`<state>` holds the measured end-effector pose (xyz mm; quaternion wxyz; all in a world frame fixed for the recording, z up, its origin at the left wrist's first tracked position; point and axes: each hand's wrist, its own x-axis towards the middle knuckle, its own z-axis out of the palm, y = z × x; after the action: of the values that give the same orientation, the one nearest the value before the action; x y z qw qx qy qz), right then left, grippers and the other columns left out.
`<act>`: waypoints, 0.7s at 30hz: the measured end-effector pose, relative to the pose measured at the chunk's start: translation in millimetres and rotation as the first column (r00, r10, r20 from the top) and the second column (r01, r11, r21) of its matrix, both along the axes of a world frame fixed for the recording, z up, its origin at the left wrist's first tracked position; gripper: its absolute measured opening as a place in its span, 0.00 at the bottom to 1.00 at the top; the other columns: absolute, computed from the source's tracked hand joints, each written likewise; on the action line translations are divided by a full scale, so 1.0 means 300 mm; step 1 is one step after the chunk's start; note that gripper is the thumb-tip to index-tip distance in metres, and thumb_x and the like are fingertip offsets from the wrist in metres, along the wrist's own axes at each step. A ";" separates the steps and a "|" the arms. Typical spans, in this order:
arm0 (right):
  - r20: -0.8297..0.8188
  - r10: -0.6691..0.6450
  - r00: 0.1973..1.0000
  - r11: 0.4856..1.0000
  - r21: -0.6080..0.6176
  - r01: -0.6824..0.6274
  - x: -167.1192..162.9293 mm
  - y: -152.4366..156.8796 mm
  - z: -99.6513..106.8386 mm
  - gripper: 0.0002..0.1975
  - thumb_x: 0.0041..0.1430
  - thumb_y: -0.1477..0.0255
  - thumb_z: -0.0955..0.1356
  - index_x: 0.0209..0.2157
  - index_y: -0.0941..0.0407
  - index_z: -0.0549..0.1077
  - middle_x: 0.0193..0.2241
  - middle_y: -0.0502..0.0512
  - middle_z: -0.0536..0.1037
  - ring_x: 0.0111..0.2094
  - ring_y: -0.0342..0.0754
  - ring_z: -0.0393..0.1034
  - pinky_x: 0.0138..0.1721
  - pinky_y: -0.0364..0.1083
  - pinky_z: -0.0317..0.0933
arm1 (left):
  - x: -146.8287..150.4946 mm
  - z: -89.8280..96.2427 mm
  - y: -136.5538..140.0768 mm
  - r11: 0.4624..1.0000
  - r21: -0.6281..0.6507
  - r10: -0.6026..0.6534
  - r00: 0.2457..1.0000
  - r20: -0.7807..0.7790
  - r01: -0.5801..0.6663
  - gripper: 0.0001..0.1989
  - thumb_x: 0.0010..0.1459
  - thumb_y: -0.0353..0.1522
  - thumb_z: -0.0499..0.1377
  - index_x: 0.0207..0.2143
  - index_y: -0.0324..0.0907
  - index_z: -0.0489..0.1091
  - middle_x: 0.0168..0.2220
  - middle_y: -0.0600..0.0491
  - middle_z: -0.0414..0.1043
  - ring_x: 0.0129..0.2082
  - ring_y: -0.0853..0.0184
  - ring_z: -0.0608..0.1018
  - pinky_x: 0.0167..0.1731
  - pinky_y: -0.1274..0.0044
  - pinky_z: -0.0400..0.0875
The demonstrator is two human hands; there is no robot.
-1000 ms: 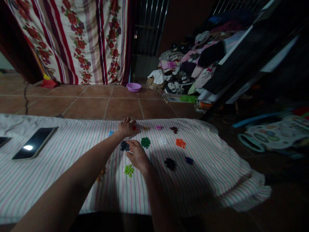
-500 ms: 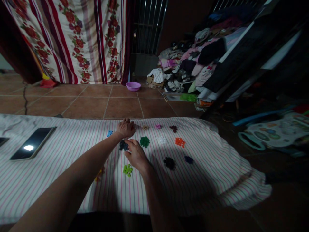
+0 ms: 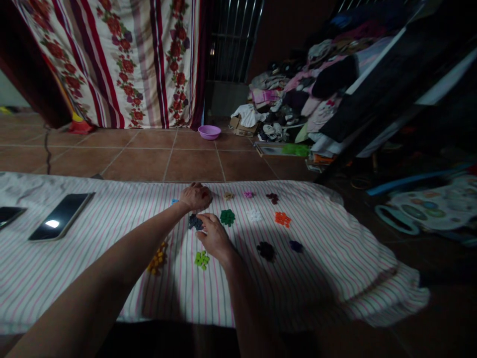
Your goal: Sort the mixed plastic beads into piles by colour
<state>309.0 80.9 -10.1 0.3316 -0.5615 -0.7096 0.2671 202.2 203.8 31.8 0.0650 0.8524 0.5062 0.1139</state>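
My right hand (image 3: pixel 215 236) is at the pile of small dark grey pieces (image 3: pixel 194 222), its index finger touching the pile's right side. Its thumb is apart from that finger, and I see nothing held between them. Just beyond, my left hand (image 3: pixel 196 196) rests low over the cloth with its fingers curled under; a dim reddish patch shows at them, but what they hold is hidden. Light blue pieces (image 3: pixel 174 201) peek out beside the left wrist. Nearby lie dark green pieces (image 3: pixel 227 217), lime green pieces (image 3: pixel 201 259) and yellow-orange pieces (image 3: pixel 158 258), the last partly behind my left forearm.
More small piles lie rightward on the striped cloth (image 3: pixel 328 278): tan (image 3: pixel 228 196), pink (image 3: pixel 248 194), brown (image 3: pixel 273 198), white (image 3: pixel 254 215), orange (image 3: pixel 282 219), black (image 3: pixel 266 250), dark blue (image 3: pixel 296 246). A phone (image 3: pixel 61 217) lies left. A purple basin (image 3: pixel 209 132) stands on the floor beyond.
The view has shifted slightly, moving most things a little rightward. My left hand has turned and curled more above the cloth. My right hand stays at the dark grey pile, its thumb closer to its index finger.
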 end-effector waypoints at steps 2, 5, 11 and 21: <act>-0.004 0.004 1.000 1.000 0.008 -0.004 0.001 -0.001 -0.001 0.27 0.49 0.82 0.66 0.53 0.53 0.70 0.50 0.58 0.69 0.48 0.48 0.67 0.53 0.50 0.65 | -0.001 -0.002 0.016 1.000 -0.026 0.001 1.000 0.015 -0.001 0.15 0.60 0.39 0.51 0.44 0.46 0.74 0.47 0.48 0.73 0.52 0.60 0.71 0.54 0.69 0.63; -0.011 0.008 1.000 1.000 0.016 -0.007 0.000 -0.002 -0.001 0.27 0.49 0.81 0.66 0.53 0.55 0.70 0.50 0.59 0.69 0.48 0.48 0.68 0.51 0.49 0.66 | -0.007 -0.003 0.042 0.997 -0.067 0.028 0.999 0.037 -0.026 0.16 0.61 0.33 0.49 0.47 0.45 0.72 0.51 0.49 0.73 0.52 0.64 0.73 0.54 0.73 0.63; -0.015 -0.002 1.000 1.000 0.031 0.003 -0.004 -0.003 0.006 0.27 0.49 0.82 0.66 0.52 0.54 0.70 0.50 0.59 0.69 0.46 0.48 0.68 0.50 0.50 0.67 | -0.053 0.057 0.057 0.970 -0.140 0.210 0.975 0.068 -0.199 0.21 0.61 0.27 0.44 0.52 0.43 0.68 0.49 0.46 0.75 0.48 0.64 0.77 0.46 0.74 0.69; 0.015 0.006 1.000 1.000 0.018 -0.007 -0.005 0.002 0.013 0.27 0.51 0.81 0.66 0.54 0.56 0.68 0.49 0.60 0.71 0.40 0.46 0.70 0.47 0.49 0.68 | -0.121 0.083 -0.233 0.939 -0.229 0.277 0.959 0.064 -0.256 0.18 0.58 0.27 0.50 0.49 0.39 0.71 0.49 0.44 0.72 0.44 0.66 0.77 0.47 0.76 0.69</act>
<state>307.7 81.5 -6.1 0.3306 -0.5581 -0.7161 0.2577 165.8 133.9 56.7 0.1664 0.7571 0.6228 0.1060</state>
